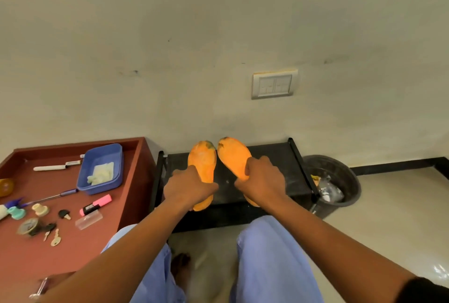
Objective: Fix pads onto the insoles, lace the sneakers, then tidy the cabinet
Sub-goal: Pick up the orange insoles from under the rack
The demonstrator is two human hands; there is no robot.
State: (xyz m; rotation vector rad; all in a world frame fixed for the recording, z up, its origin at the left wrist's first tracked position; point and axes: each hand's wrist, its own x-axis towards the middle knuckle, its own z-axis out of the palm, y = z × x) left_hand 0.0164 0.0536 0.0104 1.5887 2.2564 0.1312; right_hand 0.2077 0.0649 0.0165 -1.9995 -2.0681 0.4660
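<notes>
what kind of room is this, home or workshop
Most likely a home, perhaps an entryway or spare corner. A low black shoe rack stands against a plain wall with a switch plate, a waste bin beside it, and keys lie on a reddish cabinet top.

Your hands [192, 187] covering the heels of both orange foam insoles [202, 162], red-brown counter [73, 242] cut off at your left, blurred round trinkets [29, 226] near its edge
</notes>
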